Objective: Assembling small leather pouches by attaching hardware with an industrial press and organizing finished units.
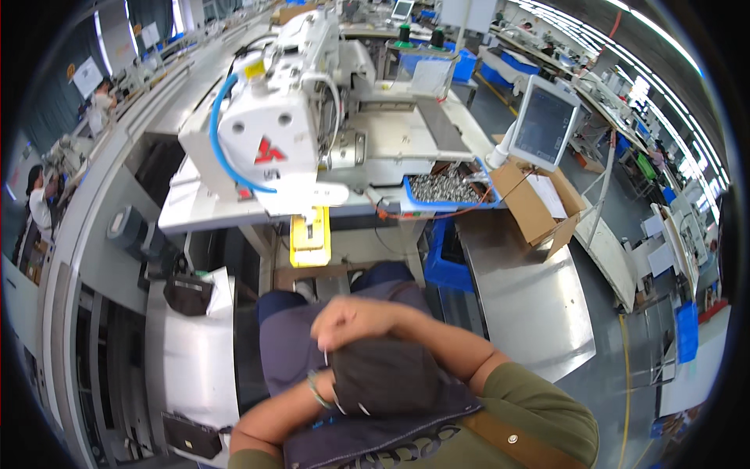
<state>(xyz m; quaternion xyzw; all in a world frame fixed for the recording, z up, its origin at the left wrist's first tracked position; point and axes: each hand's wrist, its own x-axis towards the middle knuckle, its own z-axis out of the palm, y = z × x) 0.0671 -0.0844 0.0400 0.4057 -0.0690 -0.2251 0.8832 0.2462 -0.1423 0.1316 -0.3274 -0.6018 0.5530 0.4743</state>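
Watching remotely, I've got the dark cloth (387, 379) over the apron (291, 332), probably for something to brace against. Right hand (348, 320) curls at its upper edge, can't tell if that grip's pinching anything; cloth hides the left hand, so can't tell there either.
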